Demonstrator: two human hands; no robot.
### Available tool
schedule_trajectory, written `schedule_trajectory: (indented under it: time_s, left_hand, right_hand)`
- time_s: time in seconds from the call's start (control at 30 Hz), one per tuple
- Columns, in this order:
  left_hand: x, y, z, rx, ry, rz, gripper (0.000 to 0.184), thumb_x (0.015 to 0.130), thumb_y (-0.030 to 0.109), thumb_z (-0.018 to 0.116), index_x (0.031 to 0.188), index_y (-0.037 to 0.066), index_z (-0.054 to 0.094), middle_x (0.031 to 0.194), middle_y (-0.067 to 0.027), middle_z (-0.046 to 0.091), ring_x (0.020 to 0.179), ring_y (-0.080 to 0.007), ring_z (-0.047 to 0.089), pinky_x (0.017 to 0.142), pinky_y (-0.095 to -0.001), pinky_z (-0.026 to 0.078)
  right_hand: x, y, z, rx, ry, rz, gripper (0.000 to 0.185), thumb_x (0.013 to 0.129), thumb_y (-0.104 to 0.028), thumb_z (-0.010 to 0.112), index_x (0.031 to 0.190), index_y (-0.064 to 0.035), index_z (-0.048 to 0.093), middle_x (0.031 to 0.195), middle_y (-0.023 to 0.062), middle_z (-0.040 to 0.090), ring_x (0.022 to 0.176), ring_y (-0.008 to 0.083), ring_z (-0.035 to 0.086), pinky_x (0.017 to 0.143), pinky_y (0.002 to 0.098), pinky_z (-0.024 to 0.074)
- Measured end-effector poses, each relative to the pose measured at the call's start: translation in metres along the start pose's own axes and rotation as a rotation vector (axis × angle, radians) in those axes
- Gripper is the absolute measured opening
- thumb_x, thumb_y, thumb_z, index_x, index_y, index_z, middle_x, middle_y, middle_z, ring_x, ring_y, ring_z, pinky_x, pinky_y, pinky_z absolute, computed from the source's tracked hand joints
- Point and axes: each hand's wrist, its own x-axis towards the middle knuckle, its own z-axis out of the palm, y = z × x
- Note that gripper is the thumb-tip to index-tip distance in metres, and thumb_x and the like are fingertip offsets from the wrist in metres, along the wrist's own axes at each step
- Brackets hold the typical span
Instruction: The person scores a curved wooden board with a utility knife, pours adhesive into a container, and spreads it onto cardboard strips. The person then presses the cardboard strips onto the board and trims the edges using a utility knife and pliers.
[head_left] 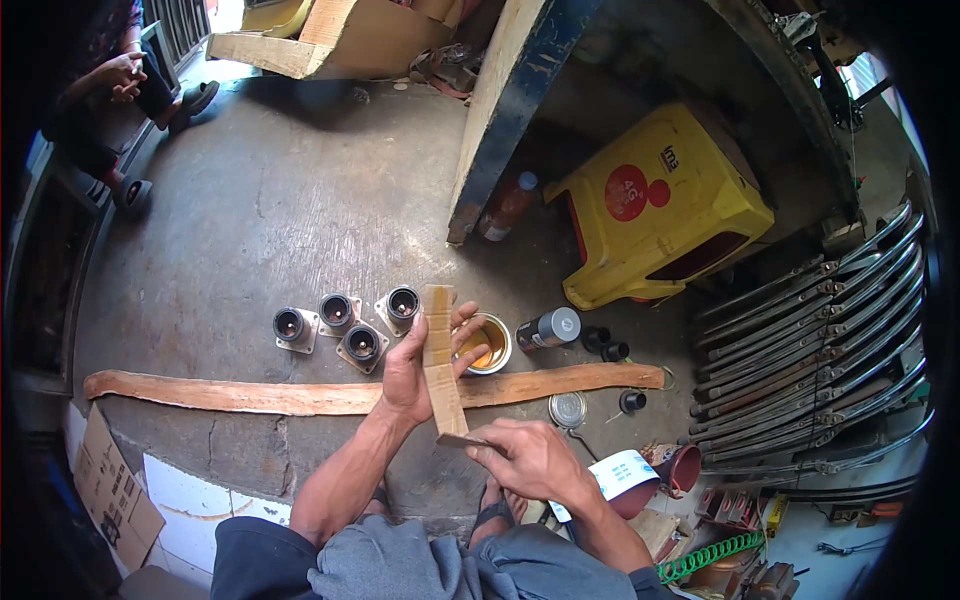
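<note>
A narrow strip of corrugated cardboard (440, 355) stands across the palm of my left hand (405, 375); the thumb is on one side and the fingers are spread behind the other. My right hand (535, 457) pinches the bent lower end of the strip between thumb and fingers. Just behind my left fingers is an open tin (502, 345) with amber stuff inside. Under my hands a long, thin brown strip (300, 399), perhaps wood or bark, lies across the floor. Several black-topped cylinders on square flanges (361, 344) stand to the left.
Right of the tin lie a dark spray can (548, 328), small black cylindrical parts (613, 350) and a round lid (568, 409). A yellow plastic stool (665, 205) and stacked curved metal bars (815, 340) are at right. Another person's hands (122, 76) show at upper left.
</note>
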Motion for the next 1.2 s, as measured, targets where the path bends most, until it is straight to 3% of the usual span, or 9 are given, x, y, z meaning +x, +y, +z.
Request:
schedule_trajectory:
  time_s: [0.07,0.23,0.3,0.4,0.53,0.6,0.77,0.87,1.2]
  left_hand:
    - [-0.005,-0.002,0.000,0.008,-0.043,-0.038,0.060,0.108,0.044,0.047,0.156,0.010,0.036,0.155,-0.0185,0.046,0.147,-0.0330,0.041,0.120,-0.0582,0.037]
    - [-0.010,0.022,-0.027,0.102,0.086,0.088,0.061,0.107,0.046,0.048,0.154,0.008,0.041,0.153,-0.0166,0.049,0.144,-0.0331,0.045,0.118,-0.0573,0.039]
    - [-0.015,0.023,-0.039,0.098,0.098,0.091,0.061,0.106,0.048,0.048,0.153,0.008,0.043,0.153,-0.0158,0.050,0.143,-0.0322,0.046,0.117,-0.0553,0.039]
    - [-0.022,0.014,-0.056,0.142,0.194,-0.010,0.066,0.104,0.053,0.048,0.154,0.009,0.042,0.155,-0.0160,0.048,0.148,-0.0301,0.040,0.119,-0.0544,0.035]
    - [-0.022,-0.004,-0.075,0.102,0.265,-0.061,0.066,0.104,0.050,0.049,0.155,0.009,0.039,0.159,-0.0165,0.043,0.152,-0.0305,0.034,0.121,-0.0541,0.030]
    - [-0.015,-0.007,-0.077,0.147,0.281,-0.046,0.065,0.104,0.049,0.049,0.155,0.009,0.039,0.159,-0.0168,0.043,0.152,-0.0305,0.033,0.122,-0.0541,0.029]
    - [0.010,-0.007,-0.079,0.265,0.290,-0.041,0.065,0.104,0.049,0.050,0.154,0.010,0.040,0.157,-0.0182,0.045,0.152,-0.0299,0.034,0.122,-0.0521,0.028]
    - [0.019,-0.010,-0.085,0.296,0.285,-0.073,0.066,0.104,0.050,0.050,0.153,0.006,0.042,0.153,-0.0186,0.051,0.146,-0.0270,0.043,0.121,-0.0412,0.032]
    - [0.027,-0.006,-0.075,0.275,0.266,-0.148,0.062,0.104,0.049,0.051,0.146,0.003,0.047,0.141,-0.0154,0.061,0.135,-0.0239,0.053,0.114,-0.0400,0.039]
  right_hand:
    - [0.004,0.001,-0.008,0.090,-0.199,0.213,0.024,0.097,-0.025,0.069,0.109,-0.0057,0.075,0.078,0.0125,0.072,0.072,0.0274,0.072,0.068,0.0386,0.0564]
    - [-0.013,0.025,-0.031,0.455,-0.201,0.070,0.029,0.099,-0.026,0.066,0.110,-0.0003,0.072,0.079,0.0083,0.071,0.073,0.0195,0.071,0.067,0.0359,0.0550]
    - [-0.008,0.037,-0.028,0.293,0.244,0.218,0.028,0.101,-0.023,0.063,0.117,-0.0011,0.070,0.083,0.0093,0.070,0.074,0.0212,0.071,0.070,0.0355,0.0550]
    - [0.017,0.059,-0.033,0.115,0.319,0.213,0.031,0.100,-0.021,0.062,0.123,-0.0002,0.065,0.094,0.0170,0.070,0.087,0.0314,0.072,0.079,0.0416,0.0549]
    - [0.064,0.092,-0.022,0.119,0.374,0.224,0.030,0.099,-0.019,0.061,0.124,-0.0039,0.066,0.099,0.0197,0.069,0.095,0.0397,0.069,0.084,0.0469,0.0537]
    - [0.081,0.103,-0.018,-0.117,0.353,0.173,0.031,0.098,-0.020,0.060,0.126,-0.0092,0.066,0.105,0.0204,0.070,0.100,0.0426,0.068,0.086,0.0511,0.0533]
    - [0.104,0.113,-0.013,-0.174,0.389,0.258,0.031,0.097,-0.025,0.061,0.124,-0.0132,0.069,0.107,0.0192,0.071,0.101,0.0422,0.068,0.088,0.0523,0.0537]
    - [0.108,0.116,-0.011,-0.186,0.405,0.315,0.030,0.097,-0.027,0.061,0.122,-0.0132,0.071,0.108,0.0193,0.071,0.101,0.0424,0.068,0.087,0.0529,0.0537]
    - [0.105,0.127,0.009,-0.204,0.493,0.382,0.030,0.097,-0.027,0.060,0.120,-0.0127,0.072,0.103,0.0186,0.071,0.099,0.0427,0.068,0.086,0.0521,0.0530]
